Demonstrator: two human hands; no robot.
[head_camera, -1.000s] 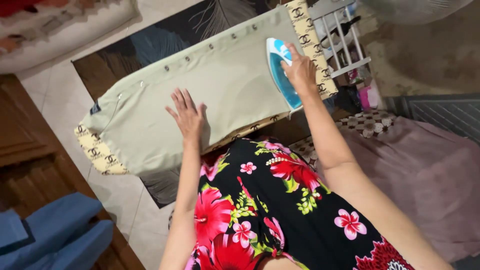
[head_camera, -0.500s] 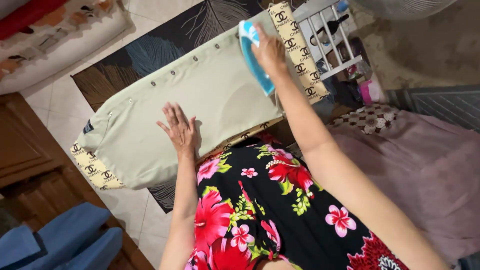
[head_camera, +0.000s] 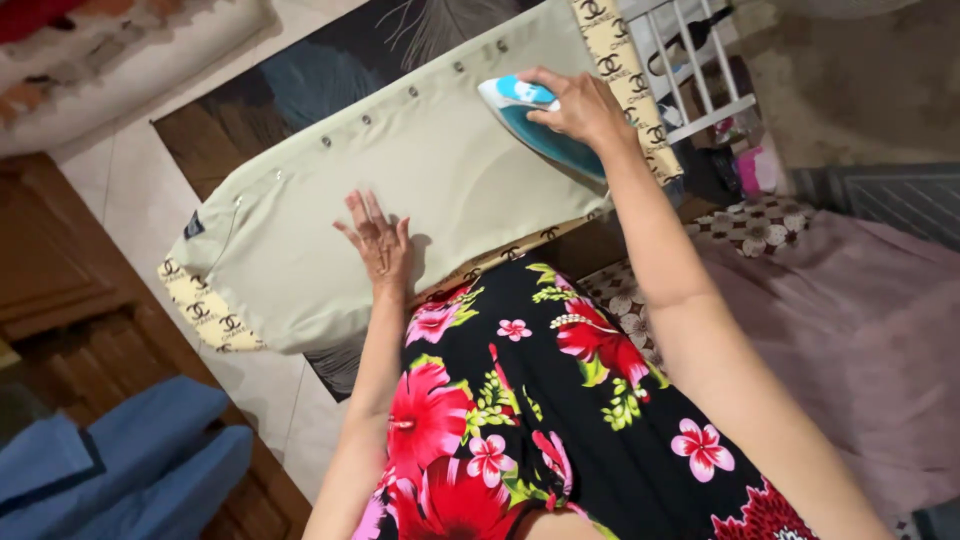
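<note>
Right hand (head_camera: 583, 108): closed around the handle of a blue-and-white steam iron (head_camera: 535, 125), soleplate down on the cloth, nose pointing toward the buttoned edge.
Left hand (head_camera: 378, 240): flat and open, fingers spread, holding nothing, pressed on the garment near its near edge, well apart from the iron.
Garment: pale green shirt (head_camera: 400, 200) spread over the board, row of buttons (head_camera: 412, 91) along the far edge, small dark label (head_camera: 193, 225) near the collar end.
Board: ironing board (head_camera: 215, 315) with a tan patterned cover, showing at both ends beyond the shirt; white wire iron rest (head_camera: 690, 70) at the right end.
Surroundings: dark leaf-patterned rug (head_camera: 300, 80) under the board, wooden cabinet (head_camera: 50, 260) at left, blue fabric (head_camera: 130, 470) at lower left, mauve bedspread (head_camera: 860, 330) at right.
Unclear: cord not made out in this view, possibly hidden behind the forearm.
Risk, scorching: likely if the soleplate sits too long on one patch.
Risk, buttons: nose close to the button row, so a button could be caught or marked by the heat.
Risk, creases: cloth between the hands could bunch and be pressed into a fold if the flat palm lets it slip.
Risk, burn: spread fingers exposed if the iron slides toward them.
</note>
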